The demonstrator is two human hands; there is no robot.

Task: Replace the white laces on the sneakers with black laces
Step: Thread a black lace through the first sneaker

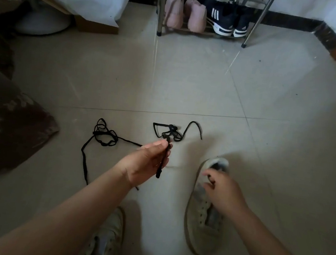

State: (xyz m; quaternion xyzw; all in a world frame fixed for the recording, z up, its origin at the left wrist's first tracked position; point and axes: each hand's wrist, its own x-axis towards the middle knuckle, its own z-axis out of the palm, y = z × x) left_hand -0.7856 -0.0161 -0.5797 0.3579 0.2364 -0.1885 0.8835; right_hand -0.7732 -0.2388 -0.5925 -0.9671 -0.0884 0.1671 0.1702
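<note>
Holding one end of a black lace pinched between thumb and fingers, the left hand hovers over the tiled floor; the free tip hangs below the fingers, and the rest of that lace lies knotted on the tile just beyond. A second black lace lies tangled on the floor to the left, well apart from the shoes. The right hand rests on the tongue area of the right sneaker, fingers curled; motion blur prevents confirming whether they grip anything. This sneaker shows bare eyelets, with no white lace visible. A second sneaker sits near the bottom edge, mostly hidden by the left forearm.

Probable faults from this state:
- Knot in the held lace: pulling may tighten it and block threading.
- Unsteadied sneaker: it may slide on smooth tile during threading.
- Uneven lace ends if threading starts off-centre.
</note>
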